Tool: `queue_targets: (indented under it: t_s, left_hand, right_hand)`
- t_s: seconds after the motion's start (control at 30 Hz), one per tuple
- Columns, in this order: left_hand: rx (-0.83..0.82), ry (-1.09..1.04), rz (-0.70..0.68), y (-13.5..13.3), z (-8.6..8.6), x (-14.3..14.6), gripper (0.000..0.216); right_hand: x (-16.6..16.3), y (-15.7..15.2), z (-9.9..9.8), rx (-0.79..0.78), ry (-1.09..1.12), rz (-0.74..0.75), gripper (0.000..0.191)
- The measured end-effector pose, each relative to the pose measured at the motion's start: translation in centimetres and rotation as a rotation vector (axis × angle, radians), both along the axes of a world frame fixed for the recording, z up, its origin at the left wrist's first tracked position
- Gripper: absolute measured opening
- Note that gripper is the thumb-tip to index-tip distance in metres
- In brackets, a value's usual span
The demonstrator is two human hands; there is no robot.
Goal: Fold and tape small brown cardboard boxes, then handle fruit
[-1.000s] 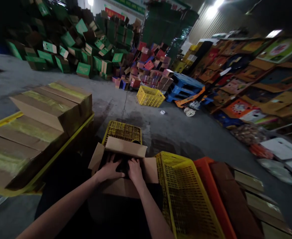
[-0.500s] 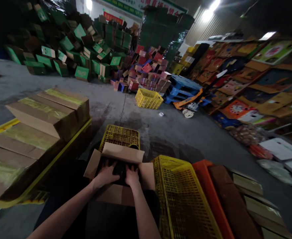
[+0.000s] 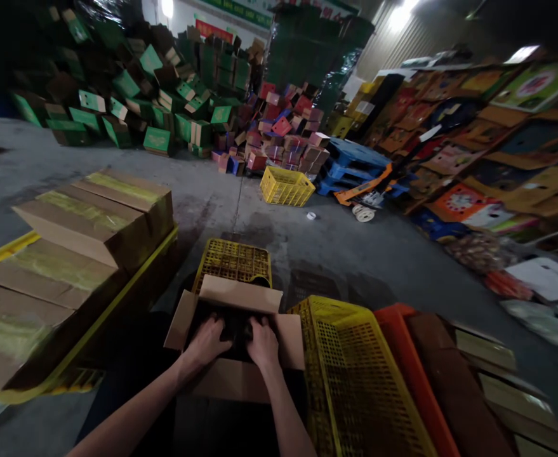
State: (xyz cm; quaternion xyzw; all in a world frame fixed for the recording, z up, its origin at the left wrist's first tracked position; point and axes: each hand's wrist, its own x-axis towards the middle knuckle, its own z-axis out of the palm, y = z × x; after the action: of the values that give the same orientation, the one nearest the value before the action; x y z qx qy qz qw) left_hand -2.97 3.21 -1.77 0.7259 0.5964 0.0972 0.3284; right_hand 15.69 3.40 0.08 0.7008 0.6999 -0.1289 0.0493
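An open cardboard box [image 3: 240, 379] with its flaps folded out sits in front of me, low and close to my lap. Inside it is dark black material [image 3: 235, 333], possibly a plastic liner; its exact kind is lost in shadow. Both my hands reach into the box. My left hand [image 3: 209, 341] lies at the left side with its fingers curled into the black material. On the right side, my right hand [image 3: 263, 343] has its fingers bent and pinched on the same material. A dark gap lies between the two hands.
Taped cartons [image 3: 83, 219] fill a yellow crate at left. A yellow crate [image 3: 326, 304] and an orange crate [image 3: 397, 312] stand at right. Beyond the box is another yellow crate [image 3: 235, 257]. Farther back are a yellow crate [image 3: 285, 187], an orange pallet jack [image 3: 367, 190] and box piles.
My fingers were spread flat over the dark contents; now they are curled in, gripping the black material. My right hand has shifted slightly right. The whole view has turned a little.
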Motion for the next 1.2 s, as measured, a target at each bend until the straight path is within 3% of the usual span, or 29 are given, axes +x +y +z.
queue_targets:
  t_s: [0.13,0.3,0.6,0.73,0.8,0.9,1.0,1.13,1.2]
  left_hand:
    - [0.004,-0.04,-0.089,-0.7,0.3,-0.1,0.035]
    - [-0.067,-0.155,-0.194,-0.7,0.7,-0.3,0.037]
    - [0.073,-0.328,-0.146,-0.5,2.8,-0.8,0.021]
    - [0.069,-0.204,-0.003,-0.1,2.2,-1.9,0.036]
    - [-0.015,-0.103,-0.009,0.0,1.3,-1.9,0.06]
    - [-0.127,-0.007,-0.081,-0.1,-0.1,-1.2,0.094]
    - [-0.157,0.026,-0.095,0.0,-1.1,-0.8,0.095]
    - [-0.143,0.022,-0.091,0.5,-2.0,-1.2,0.09]
    - [-0.142,0.016,-0.089,0.8,-2.3,-1.5,0.088]
  right_hand:
    - [0.4,-1.9,0.3,0.107,0.154,-0.061,0.037]
    - [0.5,-3.8,-0.1,0.182,0.363,-0.15,0.036]
    - [1.9,-3.6,2.7,0.364,0.709,-0.157,0.039]
    - [3.1,-3.7,3.2,0.368,0.797,-0.202,0.042]
    - [3.2,-3.7,3.1,0.36,0.786,-0.2,0.042]
    - [2.6,-3.6,2.8,0.26,0.592,-0.147,0.034]
    - [1.4,-3.2,2.1,0.027,0.342,-0.112,0.042]
    - [0.5,-1.6,1.0,-0.251,0.293,-0.142,0.097]
    - [0.6,-0.6,0.6,-0.318,0.364,-0.168,0.113]
